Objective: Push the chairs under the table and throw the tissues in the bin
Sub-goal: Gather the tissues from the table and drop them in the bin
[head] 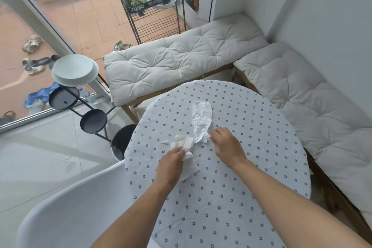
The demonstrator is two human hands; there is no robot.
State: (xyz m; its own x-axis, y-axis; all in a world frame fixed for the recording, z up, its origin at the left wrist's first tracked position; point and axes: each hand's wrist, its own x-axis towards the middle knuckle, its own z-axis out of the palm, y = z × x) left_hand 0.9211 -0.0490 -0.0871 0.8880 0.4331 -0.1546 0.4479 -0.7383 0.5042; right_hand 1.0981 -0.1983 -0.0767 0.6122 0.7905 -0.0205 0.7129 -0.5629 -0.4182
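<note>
Two bare forearms reach in from 6 o'clock over the round bench, which wears a cloth dotted with small blue flowers. One white chair sits at 7 o'clock, its curved back beside the bench rim and not tucked under.

The left hand has its fingers curled around a crumpled tissue, gripping it against the cloth; a flat white piece lies under and just beside that hand. The right hand rests fingers-down, its fingertips pinching the near end of a long tissue that stretches toward 12 o'clock. That makes three white pieces counted, all near the middle of the bench.

One dark bin stands on the floor at 9 o'clock, partly hidden by the bench edge. Two cushioned seats line the wall from 12 to 3 o'clock. A stand carrying three round trays is at 10 o'clock.
</note>
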